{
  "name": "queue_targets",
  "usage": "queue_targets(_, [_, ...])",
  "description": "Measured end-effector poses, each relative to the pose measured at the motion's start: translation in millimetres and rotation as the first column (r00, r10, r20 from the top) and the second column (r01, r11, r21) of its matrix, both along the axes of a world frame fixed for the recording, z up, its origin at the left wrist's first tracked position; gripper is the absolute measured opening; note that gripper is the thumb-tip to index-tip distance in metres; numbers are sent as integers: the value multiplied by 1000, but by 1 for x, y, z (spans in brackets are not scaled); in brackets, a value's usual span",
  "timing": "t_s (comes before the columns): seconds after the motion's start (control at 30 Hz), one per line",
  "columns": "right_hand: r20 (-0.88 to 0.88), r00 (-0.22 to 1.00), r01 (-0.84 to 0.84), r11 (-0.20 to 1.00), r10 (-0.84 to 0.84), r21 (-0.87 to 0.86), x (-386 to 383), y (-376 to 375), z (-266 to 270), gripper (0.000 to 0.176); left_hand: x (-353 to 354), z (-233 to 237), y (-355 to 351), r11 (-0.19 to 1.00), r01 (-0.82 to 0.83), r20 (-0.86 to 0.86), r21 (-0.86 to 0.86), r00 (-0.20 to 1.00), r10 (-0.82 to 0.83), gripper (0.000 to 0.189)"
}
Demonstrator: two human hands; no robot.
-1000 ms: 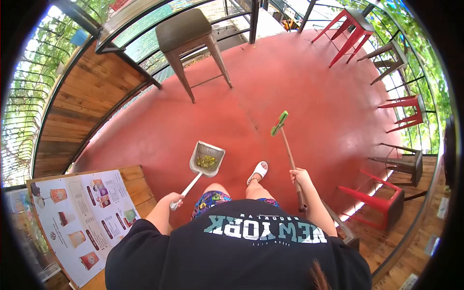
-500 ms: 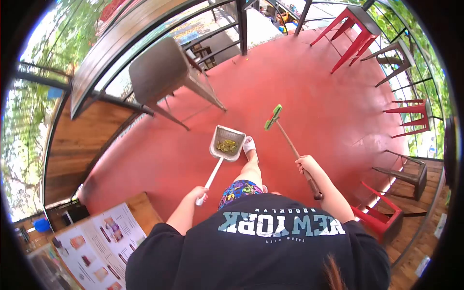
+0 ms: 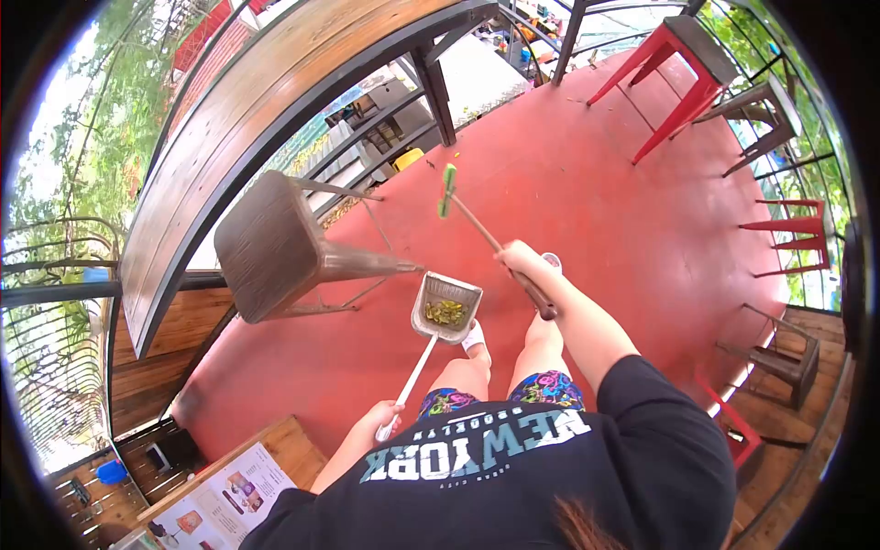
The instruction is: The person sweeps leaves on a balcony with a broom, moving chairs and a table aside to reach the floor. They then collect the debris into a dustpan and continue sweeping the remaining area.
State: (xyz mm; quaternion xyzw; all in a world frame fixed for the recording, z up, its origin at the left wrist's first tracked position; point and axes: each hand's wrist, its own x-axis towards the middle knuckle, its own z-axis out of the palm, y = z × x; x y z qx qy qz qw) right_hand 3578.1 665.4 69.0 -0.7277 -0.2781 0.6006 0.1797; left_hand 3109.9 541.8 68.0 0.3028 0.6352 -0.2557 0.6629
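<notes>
My left hand is wrapped round the white handle of a long-handled dustpan, whose pan holds yellow-green leaves. The pan is just in front of my foot, near a leg of the brown stool. My right hand grips the brown handle of a broom. Its green head points away from me, ahead of the dustpan, close to the floor; whether it touches cannot be made out.
A brown stool stands at the left under a long wooden counter. Red and brown stools line the right side. A table with a menu is at the lower left. Small leaf bits lie near the far railing post.
The broom and my right hand have moved left and forward. The brown stool and counter now appear nearer, and both of my legs show, with one foot further forward.
</notes>
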Motion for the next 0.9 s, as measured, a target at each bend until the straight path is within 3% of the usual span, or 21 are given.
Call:
queue_targets(0.07, [84,995,-53,999,52,11,19,56,-37,22,24,19,5,999,-41,16,17,999,40,26])
queue_targets(0.17, [57,998,-2,999,4,-42,58,127,-73,24,54,18,6,996,-20,1,83,1000,20,28])
queue_targets(0.27, [-19,1000,24,998,-25,-49,110,153,-90,24,92,20,14,992,-33,-15,119,999,35,26])
queue_targets(0.37, [-118,992,38,995,-49,-89,175,121,-103,26,142,52,36,991,-124,-77,45,989,127,27])
queue_targets(0.43, [-44,983,176,982,-179,-75,223,63,-117,27,159,51,51,989,-147,-79,-8,986,146,28])
queue_targets(0.47, [-167,940,285,954,-297,-92,246,33,-58,27,171,54,59,986,-166,-91,-24,982,163,28])
queue_targets(0.5, [-283,871,379,916,-401,-131,271,2,-69,27,185,58,68,979,-199,-106,-43,975,194,29])
queue_targets(0.53, [-177,930,293,940,-323,-176,290,-21,-55,21,197,59,75,977,-207,-113,-49,973,200,30])
queue_targets(0.6, [-303,766,477,817,-567,-323,317,-46,-26,16,216,61,85,977,-208,-122,-51,972,200,31])
queue_targets(0.7, [-256,790,498,827,-557,-262,327,-25,34,13,245,56,93,982,-184,-124,-38,976,178,31])
queue_targets(0.73, [-336,765,489,835,-550,-254,330,-12,31,14,257,55,97,985,-170,-128,-34,978,164,31])
queue_targets(0.8, [-489,694,475,847,-528,-240,335,28,12,17,272,56,106,985,-168,-130,-33,978,162,31])
queue_targets(0.9, [-611,697,354,921,-375,-163,324,108,-58,22,293,56,116,980,-192,-113,-47,976,185,31])
